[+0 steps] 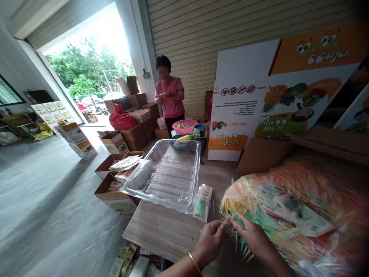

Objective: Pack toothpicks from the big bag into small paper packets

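Head view: my left hand (210,243) and right hand (253,238) pinch thin green straws (240,234) at the big straw bundle (288,200); how firmly, I cannot tell.

1. Mounting: one camera worn on the head, looking from above the table (161,234).
2. Facing: forward and down, across the table toward a roller shutter (196,50) (wide lens, curved edges).
3. Range: left hand (209,242) and right hand (250,238) close, at the lower frame edge; standing co-worker (170,90) well off.
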A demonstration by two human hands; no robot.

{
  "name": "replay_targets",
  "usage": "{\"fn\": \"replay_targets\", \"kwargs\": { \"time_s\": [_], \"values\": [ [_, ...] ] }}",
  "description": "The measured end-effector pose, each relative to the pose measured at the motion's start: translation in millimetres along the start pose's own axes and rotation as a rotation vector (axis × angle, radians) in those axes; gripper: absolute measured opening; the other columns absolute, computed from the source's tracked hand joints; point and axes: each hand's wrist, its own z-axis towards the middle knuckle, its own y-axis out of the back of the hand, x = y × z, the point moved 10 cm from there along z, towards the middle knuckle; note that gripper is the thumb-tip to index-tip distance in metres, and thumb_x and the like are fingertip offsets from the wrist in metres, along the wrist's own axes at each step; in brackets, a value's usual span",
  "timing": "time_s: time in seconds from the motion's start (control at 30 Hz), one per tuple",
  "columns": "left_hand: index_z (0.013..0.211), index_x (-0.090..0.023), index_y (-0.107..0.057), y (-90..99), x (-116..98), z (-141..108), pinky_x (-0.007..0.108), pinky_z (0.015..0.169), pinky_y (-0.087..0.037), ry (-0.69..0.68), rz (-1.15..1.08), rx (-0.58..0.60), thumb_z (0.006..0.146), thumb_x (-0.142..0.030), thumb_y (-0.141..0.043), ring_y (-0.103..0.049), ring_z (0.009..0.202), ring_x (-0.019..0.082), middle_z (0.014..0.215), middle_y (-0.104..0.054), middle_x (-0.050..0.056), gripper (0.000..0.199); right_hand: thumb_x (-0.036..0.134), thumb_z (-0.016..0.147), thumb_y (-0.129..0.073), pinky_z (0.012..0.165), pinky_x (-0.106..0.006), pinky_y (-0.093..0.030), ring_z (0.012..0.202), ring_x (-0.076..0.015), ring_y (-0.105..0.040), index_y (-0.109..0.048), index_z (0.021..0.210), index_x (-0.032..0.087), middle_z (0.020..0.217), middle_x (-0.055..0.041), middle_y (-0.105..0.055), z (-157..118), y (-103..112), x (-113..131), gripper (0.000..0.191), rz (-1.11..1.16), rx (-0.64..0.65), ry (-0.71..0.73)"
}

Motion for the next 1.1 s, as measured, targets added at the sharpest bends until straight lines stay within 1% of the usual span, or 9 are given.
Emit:
{"fn": "replay_targets", "kwargs": {
  "time_s": [0.17,0.3,0.43,0.63,0.73,0.83,0.9,1.0,1.1],
  "values": [
    [0.096,-0.013,-0.079,9.0,-3.3,1.7,0.032,0.076,-0.044,-0.010,0.012,-0.077,0.082,-0.073,-0.058,-0.056,0.079,0.020,0.085,-0.070,0.010,0.066,0.054,0.072,-0.056,0.086,-0.043,-0.059,0.101,-0.0375,-0.073,-0.078,0.089,0.030,0.093,-0.0123,-0.078,-7.5,7.4,8.3,0.037,0.082,-0.002,0.026],
    [0.091,-0.012,-0.079,11.5,-5.1,0.0,0.030,0.070,-0.040,0.029,0.013,-0.079,0.081,-0.063,-0.062,-0.052,0.071,0.017,0.077,-0.067,0.007,0.055,0.052,0.069,-0.061,0.078,-0.043,-0.062,0.099,-0.0377,-0.074,-0.080,0.089,0.033,0.089,-0.0104,-0.079,-12.6,9.1,8.5,0.034,0.121,0.044,0.018],
    [0.094,-0.013,-0.080,10.0,-5.5,-2.3,0.031,0.074,-0.044,0.031,0.080,-0.073,0.082,-0.058,-0.060,-0.055,0.075,0.019,0.080,-0.069,0.007,0.050,0.059,0.069,-0.058,0.067,-0.040,-0.063,0.099,-0.0372,-0.074,-0.081,0.094,0.030,0.100,-0.0108,-0.079,-15.9,5.8,0.7,0.045,0.160,0.120,-0.027],
    [0.094,-0.016,-0.080,7.2,-4.8,-5.1,0.033,0.079,-0.047,0.050,0.153,-0.065,0.084,-0.053,-0.057,-0.059,0.082,0.022,0.083,-0.071,0.007,0.045,0.066,0.067,-0.061,0.054,-0.040,-0.062,0.101,-0.0389,-0.073,-0.081,0.098,0.027,0.120,-0.0102,-0.074,-26.6,-12.9,-3.4,0.053,0.355,0.294,-0.084],
    [0.092,-0.016,-0.080,7.8,-4.6,-6.7,0.033,0.080,-0.047,0.057,0.167,-0.065,0.084,-0.052,-0.057,-0.058,0.083,0.022,0.083,-0.070,0.007,0.044,0.067,0.067,-0.059,0.059,-0.042,-0.063,0.093,-0.0382,-0.074,-0.079,0.092,0.025,0.107,-0.0124,-0.077,-22.3,-2.7,-13.0,0.053,0.345,0.207,-0.117],
    [0.092,-0.015,-0.080,10.1,2.4,-5.3,0.032,0.076,-0.046,0.080,0.169,-0.075,0.085,-0.051,-0.057,-0.057,0.080,0.021,0.079,-0.068,0.006,0.043,0.063,0.062,-0.063,0.073,-0.043,-0.063,0.097,-0.0382,-0.073,-0.074,0.078,0.027,0.090,-0.0145,-0.076,-13.2,25.5,-29.5,0.041,0.379,-0.037,-0.124],
    [0.092,-0.014,-0.080,13.7,8.5,-1.9,0.030,0.072,-0.044,0.099,0.156,-0.095,0.085,-0.050,-0.058,-0.054,0.074,0.018,0.075,-0.066,0.006,0.043,0.061,0.061,-0.066,0.066,-0.041,-0.061,0.087,-0.0367,-0.073,-0.068,0.068,0.031,0.078,-0.0142,-0.073,-9.7,36.5,-38.9,0.031,0.438,-0.133,-0.120],
    [0.088,-0.011,-0.078,16.0,9.7,1.3,0.029,0.067,-0.041,0.100,0.078,-0.097,0.084,-0.053,-0.060,-0.049,0.067,0.015,0.069,-0.061,0.005,0.045,0.068,0.068,-0.064,0.054,-0.040,-0.057,0.056,-0.0288,-0.064,-0.058,0.061,0.030,0.060,-0.0081,-0.061,-12.5,38.8,-39.7,0.039,0.520,-0.139,-0.127],
    [0.081,-0.011,-0.076,13.8,-4.1,-7.2,0.031,0.074,-0.046,0.064,-0.083,-0.075,0.075,-0.062,-0.071,-0.053,0.072,0.016,0.074,-0.065,0.006,0.052,0.077,0.073,-0.062,0.060,-0.038,-0.059,0.052,-0.0207,-0.055,-0.051,0.061,0.026,0.055,-0.0010,-0.053,-29.5,46.9,-24.4,0.053,0.695,-0.189,-0.149]
  ]
}}
